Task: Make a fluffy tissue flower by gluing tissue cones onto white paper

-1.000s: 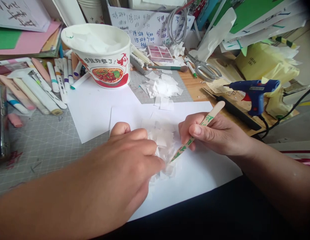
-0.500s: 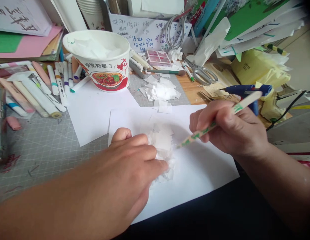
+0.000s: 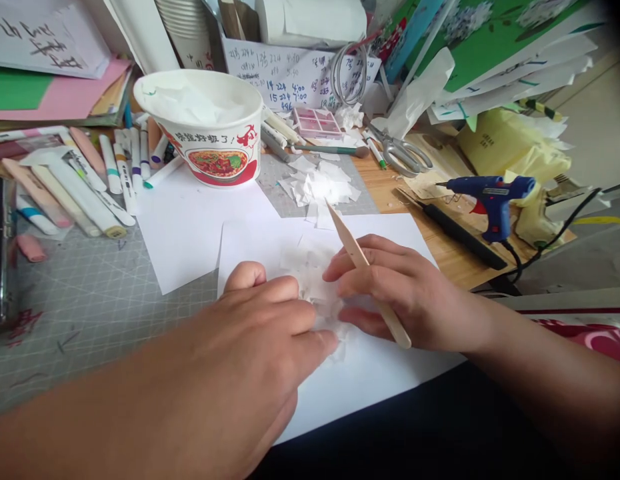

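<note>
My left hand (image 3: 270, 347) is closed, its fingers curled against the left edge of a small piece layered with torn white paper (image 3: 317, 280). That piece lies on a white sheet (image 3: 385, 393). A flat wooden stick (image 3: 363, 263) with a pointed upper end is held between the fingers of my right hand (image 3: 400, 287). The right fingertips reach the right side of the layered piece and partly cover it. Just beyond it, a heap of torn white paper scraps (image 3: 323, 183) lies on the grey cutting mat (image 3: 105, 320).
A paper noodle bowl (image 3: 210, 127) with white tissue inside stands at the back, near several markers (image 3: 110, 163). To the right are scissors (image 3: 403, 150), a blue glue gun (image 3: 493, 193) and a black-handled tool (image 3: 460, 233). A pink divided case (image 3: 317, 123) sits behind the scraps.
My right hand has moved left and in to the layered piece. The stick has swung so its pointed end aims up and away. My left hand has barely moved.
</note>
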The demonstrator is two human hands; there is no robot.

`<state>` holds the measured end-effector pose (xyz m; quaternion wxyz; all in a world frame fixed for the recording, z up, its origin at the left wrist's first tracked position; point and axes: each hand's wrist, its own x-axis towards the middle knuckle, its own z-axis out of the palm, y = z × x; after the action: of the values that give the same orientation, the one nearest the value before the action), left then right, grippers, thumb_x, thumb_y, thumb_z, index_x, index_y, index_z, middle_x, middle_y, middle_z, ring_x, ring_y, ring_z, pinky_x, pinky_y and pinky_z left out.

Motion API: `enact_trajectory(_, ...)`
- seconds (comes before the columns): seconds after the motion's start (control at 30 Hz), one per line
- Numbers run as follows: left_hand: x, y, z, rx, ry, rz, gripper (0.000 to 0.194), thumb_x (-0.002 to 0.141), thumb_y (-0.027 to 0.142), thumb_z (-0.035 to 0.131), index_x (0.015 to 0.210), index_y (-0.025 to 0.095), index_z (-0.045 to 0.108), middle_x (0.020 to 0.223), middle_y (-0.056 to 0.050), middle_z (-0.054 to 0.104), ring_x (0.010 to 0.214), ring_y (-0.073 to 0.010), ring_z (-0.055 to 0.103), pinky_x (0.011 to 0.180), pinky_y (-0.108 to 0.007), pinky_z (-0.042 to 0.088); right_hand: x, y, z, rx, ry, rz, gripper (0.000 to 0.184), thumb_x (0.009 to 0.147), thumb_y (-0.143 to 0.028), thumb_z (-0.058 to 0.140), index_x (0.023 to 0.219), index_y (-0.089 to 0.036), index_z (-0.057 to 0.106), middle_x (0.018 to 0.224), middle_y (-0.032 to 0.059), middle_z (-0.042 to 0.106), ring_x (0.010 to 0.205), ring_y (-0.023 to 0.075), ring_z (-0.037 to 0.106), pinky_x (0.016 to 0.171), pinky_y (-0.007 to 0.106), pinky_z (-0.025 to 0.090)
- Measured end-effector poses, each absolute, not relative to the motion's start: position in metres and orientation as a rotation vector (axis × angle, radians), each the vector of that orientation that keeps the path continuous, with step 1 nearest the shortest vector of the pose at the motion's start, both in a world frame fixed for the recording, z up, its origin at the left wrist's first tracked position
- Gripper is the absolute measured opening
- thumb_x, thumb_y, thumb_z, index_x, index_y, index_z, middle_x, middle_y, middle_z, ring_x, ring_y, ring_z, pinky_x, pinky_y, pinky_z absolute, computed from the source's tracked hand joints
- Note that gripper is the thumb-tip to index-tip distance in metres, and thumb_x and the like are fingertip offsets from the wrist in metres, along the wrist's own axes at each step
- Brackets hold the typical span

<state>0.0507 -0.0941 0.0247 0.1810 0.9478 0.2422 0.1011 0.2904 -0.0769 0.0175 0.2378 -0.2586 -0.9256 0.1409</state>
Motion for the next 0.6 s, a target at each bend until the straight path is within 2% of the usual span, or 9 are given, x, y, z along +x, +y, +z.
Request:
enact_trajectory(0.13,0.049,-0.093,0.025,2.602,0.663,0.279,0.032,0.082,0.014,0.061,0.109,0.031,0.066,0.080,0.005,0.063,0.078,-0.0189,0.051,0.078,-0.042,0.024,0.284,-0.079,0.013,-0.772,-2.511,0.305,0.011,0.085,-0.008,0.057,0.085,-0.019,0.052,0.088,0.0079,0.070,0.079,0.0185,0.060,0.071,0.036,0.051)
enact_trajectory(0.27,0.047,-0.092,0.027,2.573,0.666,0.286,0.032,0.082,0.014,0.063,0.107,0.034,0.066,0.076,0.007,0.061,0.075,-0.0176,0.050,0.079,-0.040,0.025,0.283,-0.082,0.017,-0.866,-2.381,0.411,0.019,0.083,-0.005,0.054,0.077,-0.021,0.049,0.073,0.0025,0.065,0.071,0.0161,0.059,0.062,0.029,0.047)
enact_trajectory(0.43,0.044,-0.092,0.031,2.532,0.649,0.318,0.018,0.082,0.012,0.057,0.082,0.027,0.065,0.072,0.004,0.059,0.072,-0.0179,0.048,0.080,-0.040,0.027,0.286,-0.085,0.026,-0.760,-2.358,0.546,0.018,0.086,-0.007,0.054,0.079,-0.023,0.049,0.075,0.0017,0.066,0.073,0.0156,0.060,0.063,0.029,0.047)
enact_trajectory(0.5,0.044,-0.090,0.033,2.533,0.662,0.326,0.020,0.082,0.010,0.052,0.072,0.024,0.060,0.068,0.004,0.056,0.070,-0.0181,0.047,0.080,-0.041,0.026,0.287,-0.086,0.027,-0.700,-2.436,0.535,0.017,0.087,-0.008,0.052,0.079,-0.022,0.049,0.075,0.0038,0.067,0.073,0.0168,0.060,0.065,0.032,0.047)
enact_trajectory(0.6,0.043,-0.087,0.034,2.565,0.699,0.317,0.021,0.081,0.008,0.048,0.068,0.023,0.056,0.065,0.003,0.053,0.069,-0.0182,0.046,0.080,-0.042,0.025,0.286,-0.087,0.028,-0.663,-2.555,0.483,0.017,0.087,-0.006,0.050,0.078,-0.020,0.050,0.073,0.0062,0.067,0.070,0.0180,0.056,0.065,0.034,0.046)
